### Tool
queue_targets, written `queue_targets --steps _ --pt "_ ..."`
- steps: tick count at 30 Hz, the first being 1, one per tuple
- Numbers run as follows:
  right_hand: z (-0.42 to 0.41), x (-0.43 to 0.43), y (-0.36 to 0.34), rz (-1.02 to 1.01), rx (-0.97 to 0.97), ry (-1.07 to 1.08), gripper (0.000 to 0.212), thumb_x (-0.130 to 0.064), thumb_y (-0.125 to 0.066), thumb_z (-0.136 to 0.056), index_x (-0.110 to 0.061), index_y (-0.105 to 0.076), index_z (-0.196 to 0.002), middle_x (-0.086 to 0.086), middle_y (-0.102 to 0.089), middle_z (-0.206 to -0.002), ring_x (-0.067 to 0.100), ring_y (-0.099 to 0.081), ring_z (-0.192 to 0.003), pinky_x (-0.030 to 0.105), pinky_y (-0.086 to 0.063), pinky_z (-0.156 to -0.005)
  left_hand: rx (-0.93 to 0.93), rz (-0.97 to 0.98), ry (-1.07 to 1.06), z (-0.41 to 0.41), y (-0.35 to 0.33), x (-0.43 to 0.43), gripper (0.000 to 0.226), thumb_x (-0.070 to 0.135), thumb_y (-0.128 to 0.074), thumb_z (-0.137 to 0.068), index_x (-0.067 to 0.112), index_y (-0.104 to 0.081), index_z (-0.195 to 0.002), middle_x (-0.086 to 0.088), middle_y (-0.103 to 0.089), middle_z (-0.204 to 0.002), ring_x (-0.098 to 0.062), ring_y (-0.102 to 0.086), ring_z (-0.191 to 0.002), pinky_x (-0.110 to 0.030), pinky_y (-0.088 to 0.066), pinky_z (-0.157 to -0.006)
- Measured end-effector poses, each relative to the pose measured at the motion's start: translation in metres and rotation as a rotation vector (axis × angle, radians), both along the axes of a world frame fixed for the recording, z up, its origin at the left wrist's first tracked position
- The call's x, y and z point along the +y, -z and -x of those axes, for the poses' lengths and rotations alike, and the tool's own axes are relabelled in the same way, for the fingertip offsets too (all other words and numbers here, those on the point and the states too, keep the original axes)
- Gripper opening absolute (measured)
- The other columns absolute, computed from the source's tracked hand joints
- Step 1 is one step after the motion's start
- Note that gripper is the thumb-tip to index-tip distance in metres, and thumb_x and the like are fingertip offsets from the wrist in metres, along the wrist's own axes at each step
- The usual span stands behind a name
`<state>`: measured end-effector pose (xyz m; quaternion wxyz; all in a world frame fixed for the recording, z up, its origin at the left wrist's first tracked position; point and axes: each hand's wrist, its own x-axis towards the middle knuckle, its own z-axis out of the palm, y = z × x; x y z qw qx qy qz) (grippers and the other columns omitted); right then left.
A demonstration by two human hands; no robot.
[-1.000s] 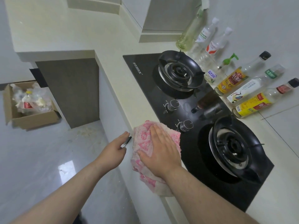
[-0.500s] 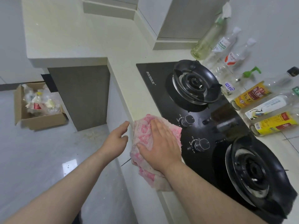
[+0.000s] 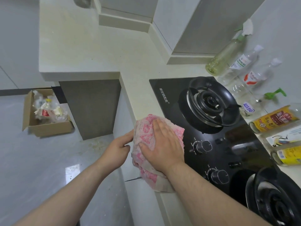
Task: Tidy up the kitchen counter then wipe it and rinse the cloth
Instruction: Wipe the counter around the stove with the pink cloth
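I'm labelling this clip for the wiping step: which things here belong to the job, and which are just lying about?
In the job:
pink cloth
right hand, pressing the cloth flat
left hand, fingertips at the cloth's edge
cream counter

Lying about:
gas hob
row of bottles by the wall
cardboard box of rubbish on the floor

Cut by frame edge: near burner (image 3: 276, 201) bottom right, yellow-label bottle (image 3: 275, 120) right. Hidden: middle of cloth (image 3: 146, 132) under right hand (image 3: 162, 147); counter (image 3: 138, 88) edge beneath cloth. Contents of cardboard box (image 3: 48, 129) indistinct
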<state>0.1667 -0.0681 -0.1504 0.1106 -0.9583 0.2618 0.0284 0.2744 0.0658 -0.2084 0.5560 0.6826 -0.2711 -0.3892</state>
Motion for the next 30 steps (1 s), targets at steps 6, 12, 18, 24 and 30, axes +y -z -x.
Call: queue_targets --steps 6,12,18,24,30 --pt "-0.03 -0.01 -0.001 0.005 0.005 -0.002 0.089 -0.067 -0.038 -0.088 -0.025 0.001 -0.157 -0.008 0.0 -0.165 0.009 0.001 -0.151 0.031 -0.002 -0.122 0.034 -0.013 -0.063 -0.029 -0.004 -0.008 0.077 -0.018 -0.033 -0.079 0.031 -0.058 -0.133 0.019 -0.058 -0.134 -0.002 -0.048 -0.129 -0.034 -0.033 -0.114" --pt "-0.062 -0.021 -0.001 0.005 0.002 -0.013 0.089 -0.066 -0.038 -0.088 -0.024 -0.001 -0.157 -0.007 -0.001 -0.165 0.009 0.001 -0.151 0.033 -0.006 -0.124 0.085 -0.071 -0.183 -0.061 -0.009 -0.019 0.062 -0.008 -0.04 -0.091 0.024 -0.047 -0.143 0.013 -0.05 -0.142 -0.002 -0.048 -0.127 -0.031 -0.034 -0.112" --pt "-0.103 -0.033 0.001 0.017 0.01 -0.012 0.09 -0.07 -0.034 -0.087 -0.025 0.001 -0.157 -0.008 0.001 -0.165 0.009 0.002 -0.151 0.034 -0.007 -0.124 0.049 -0.068 -0.283 -0.101 -0.014 -0.015 0.054 0.003 -0.05 -0.094 0.022 -0.044 -0.144 0.016 -0.042 -0.146 0.003 -0.04 -0.131 -0.022 -0.029 -0.111" --pt "-0.144 -0.046 0.003 0.026 0.0 -0.004 0.09 -0.07 -0.033 -0.086 -0.024 -0.002 -0.157 -0.008 -0.002 -0.165 0.008 0.0 -0.151 0.034 -0.008 -0.124 -0.031 -0.113 -0.388 -0.143 -0.011 -0.013 0.058 0.015 -0.055 -0.095 0.022 -0.035 -0.149 0.011 -0.033 -0.154 -0.003 -0.027 -0.142 -0.026 -0.024 -0.116" --pt "-0.172 -0.055 0.002 0.022 0.002 -0.017 0.089 -0.068 -0.034 -0.087 -0.023 -0.002 -0.157 -0.007 -0.003 -0.165 0.008 -0.001 -0.151 0.032 -0.007 -0.124 -0.038 -0.063 -0.299 -0.166 -0.015 -0.04 0.06 0.017 -0.05 -0.098 0.023 -0.026 -0.152 0.017 -0.021 -0.156 0.006 -0.017 -0.14 -0.014 -0.017 -0.113"
